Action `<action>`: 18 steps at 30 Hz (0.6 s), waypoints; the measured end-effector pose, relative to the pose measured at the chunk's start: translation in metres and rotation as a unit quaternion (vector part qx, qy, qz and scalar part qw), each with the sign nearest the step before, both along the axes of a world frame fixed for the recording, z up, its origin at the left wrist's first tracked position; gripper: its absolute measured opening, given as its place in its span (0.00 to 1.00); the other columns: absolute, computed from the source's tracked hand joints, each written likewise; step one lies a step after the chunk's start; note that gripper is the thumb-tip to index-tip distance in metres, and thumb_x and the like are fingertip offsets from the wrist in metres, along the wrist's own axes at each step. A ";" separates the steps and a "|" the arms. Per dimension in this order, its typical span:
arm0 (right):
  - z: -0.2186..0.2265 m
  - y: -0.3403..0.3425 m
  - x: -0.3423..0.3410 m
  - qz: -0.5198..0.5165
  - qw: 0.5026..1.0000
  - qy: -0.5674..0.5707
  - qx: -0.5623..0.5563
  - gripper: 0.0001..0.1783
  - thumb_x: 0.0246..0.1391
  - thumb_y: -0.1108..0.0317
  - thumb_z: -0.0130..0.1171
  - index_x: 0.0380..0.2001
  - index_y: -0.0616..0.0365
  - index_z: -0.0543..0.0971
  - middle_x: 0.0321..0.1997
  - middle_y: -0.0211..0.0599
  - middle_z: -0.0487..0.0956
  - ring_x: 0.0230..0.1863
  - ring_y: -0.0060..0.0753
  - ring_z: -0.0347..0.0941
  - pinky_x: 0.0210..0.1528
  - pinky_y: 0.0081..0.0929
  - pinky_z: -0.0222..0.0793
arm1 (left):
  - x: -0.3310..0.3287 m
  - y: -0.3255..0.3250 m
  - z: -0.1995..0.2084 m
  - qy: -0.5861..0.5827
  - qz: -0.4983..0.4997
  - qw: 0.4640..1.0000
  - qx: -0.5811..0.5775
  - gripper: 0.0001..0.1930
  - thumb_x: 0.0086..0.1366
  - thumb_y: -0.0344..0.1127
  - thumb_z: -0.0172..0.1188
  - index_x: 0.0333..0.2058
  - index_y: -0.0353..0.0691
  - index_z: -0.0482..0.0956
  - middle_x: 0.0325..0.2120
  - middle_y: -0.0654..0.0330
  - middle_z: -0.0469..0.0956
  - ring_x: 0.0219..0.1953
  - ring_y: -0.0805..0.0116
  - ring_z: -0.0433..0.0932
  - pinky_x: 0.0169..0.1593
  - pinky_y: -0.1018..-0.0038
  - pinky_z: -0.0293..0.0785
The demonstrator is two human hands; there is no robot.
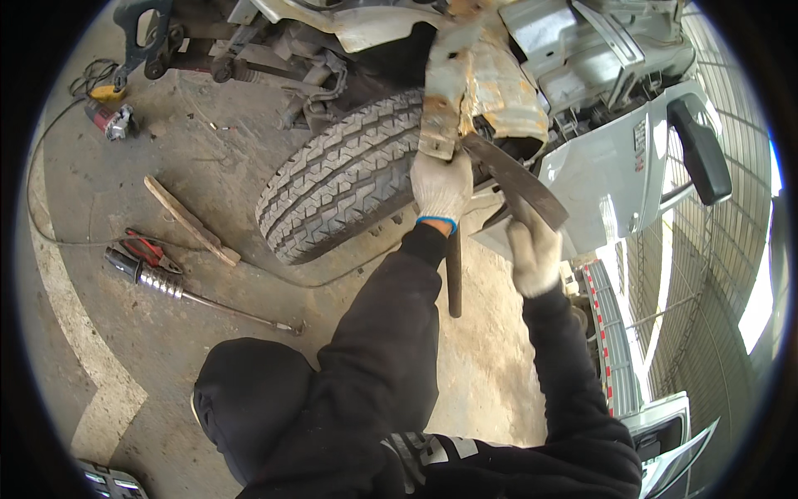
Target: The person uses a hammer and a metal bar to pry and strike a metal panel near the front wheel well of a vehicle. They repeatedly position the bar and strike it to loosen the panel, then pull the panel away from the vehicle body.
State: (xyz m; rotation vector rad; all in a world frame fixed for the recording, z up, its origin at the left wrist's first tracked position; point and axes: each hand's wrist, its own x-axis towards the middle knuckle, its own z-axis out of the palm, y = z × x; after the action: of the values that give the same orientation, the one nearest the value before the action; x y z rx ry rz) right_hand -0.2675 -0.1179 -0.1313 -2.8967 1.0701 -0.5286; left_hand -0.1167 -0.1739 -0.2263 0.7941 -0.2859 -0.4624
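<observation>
My left hand (442,190), in a white knit glove with a blue cuff band, is closed around a dark rod (454,279). The rod's lower end hangs below the fist; its upper end is hidden. Just above the fist is a rusty, bent metal frame part (445,116) of a vehicle. My right hand (534,254), also gloved in white, is closed on a hammer with a long, slightly curved dark head (519,179). One end of that head lies close to the frame part. Most of the hammer's handle is hidden by the head and my fingers.
A treaded tire (345,170) stands left of my left hand. A pale door panel with a black mirror (698,154) is at right. On the floor lie a wooden stick (189,218), red-handled pliers (152,251), a long metal torch-like tool (208,299), a red power tool (112,121) and a cable.
</observation>
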 end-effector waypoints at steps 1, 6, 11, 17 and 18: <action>0.001 0.003 0.003 0.113 0.987 -0.044 -0.104 0.18 0.59 0.62 0.49 0.43 0.69 0.73 0.25 0.36 0.72 0.26 0.30 0.67 0.31 0.28 0.65 | 0.002 0.001 0.000 0.000 -0.027 1.000 0.012 0.14 0.56 0.30 0.57 0.40 0.30 0.77 0.40 0.44 0.80 0.45 0.46 0.77 0.50 0.65 0.70; 0.007 0.009 0.008 0.370 0.905 -0.189 -0.089 0.20 0.61 0.52 0.48 0.31 0.62 0.71 0.20 0.35 0.69 0.20 0.32 0.64 0.25 0.27 0.62 | 0.000 0.002 0.000 -0.002 0.035 0.998 -0.044 0.12 0.55 0.31 0.56 0.38 0.34 0.80 0.35 0.43 0.81 0.44 0.41 0.77 0.47 0.61 0.73; -0.002 -0.002 -0.001 0.056 0.991 -0.013 -0.118 0.09 0.56 0.68 0.56 0.35 0.64 0.76 0.21 0.43 0.74 0.22 0.36 0.70 0.30 0.30 0.68 | -0.004 -0.003 0.001 0.047 0.021 0.995 -0.090 0.16 0.55 0.32 0.57 0.43 0.34 0.78 0.38 0.42 0.80 0.44 0.42 0.78 0.47 0.61 0.74; -0.003 0.004 0.009 0.385 0.895 -0.216 -0.067 0.27 0.61 0.43 0.51 0.26 0.60 0.71 0.22 0.36 0.71 0.20 0.28 0.64 0.25 0.26 0.61 | 0.000 -0.001 0.001 0.015 0.027 0.999 -0.029 0.14 0.55 0.32 0.57 0.40 0.32 0.77 0.35 0.40 0.80 0.44 0.39 0.76 0.46 0.58 0.74; -0.003 0.005 0.010 0.351 0.913 -0.185 -0.097 0.26 0.60 0.45 0.51 0.27 0.61 0.72 0.21 0.36 0.71 0.20 0.29 0.64 0.25 0.25 0.61 | 0.000 0.000 0.000 0.019 0.022 0.999 -0.037 0.12 0.55 0.31 0.57 0.37 0.32 0.77 0.34 0.40 0.80 0.43 0.40 0.77 0.45 0.58 0.74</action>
State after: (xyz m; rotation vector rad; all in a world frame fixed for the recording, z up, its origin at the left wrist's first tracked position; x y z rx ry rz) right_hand -0.2572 -0.1133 -0.1342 -2.8650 -0.0921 -1.0945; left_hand -0.1171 -0.1743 -0.2261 0.7173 -0.2492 -0.4225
